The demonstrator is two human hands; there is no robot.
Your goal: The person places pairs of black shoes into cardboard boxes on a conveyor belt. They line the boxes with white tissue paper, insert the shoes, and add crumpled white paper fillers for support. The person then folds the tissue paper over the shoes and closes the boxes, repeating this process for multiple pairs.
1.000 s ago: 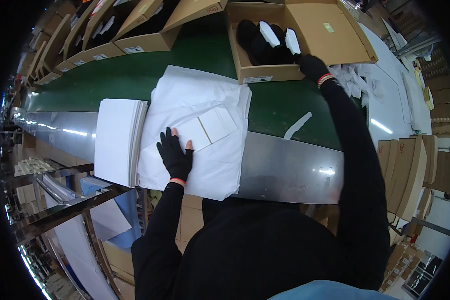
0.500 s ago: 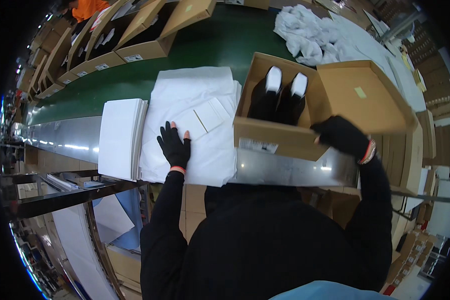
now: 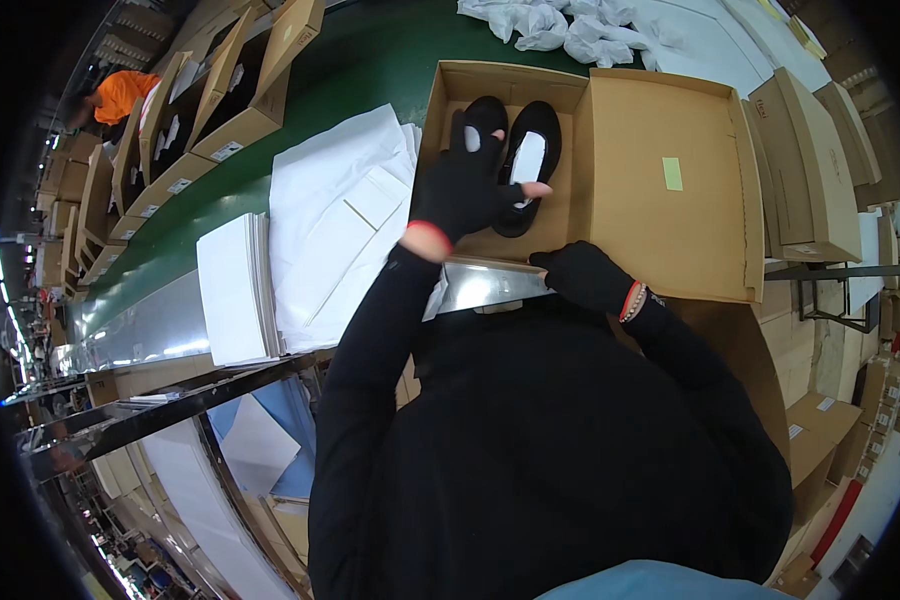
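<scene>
Two black shoes (image 3: 515, 160) lie in our cardboard shoebox (image 3: 660, 240); our left hand (image 3: 465, 185) hovers above them, fingers spread, our right hand (image 3: 585, 277) clamps the box's near wall.

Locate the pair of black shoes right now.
In the head view, upper centre: the pair of black shoes lies inside the open cardboard box, in its left half, with the left hand over them and the right hand at the box's near edge.
</scene>
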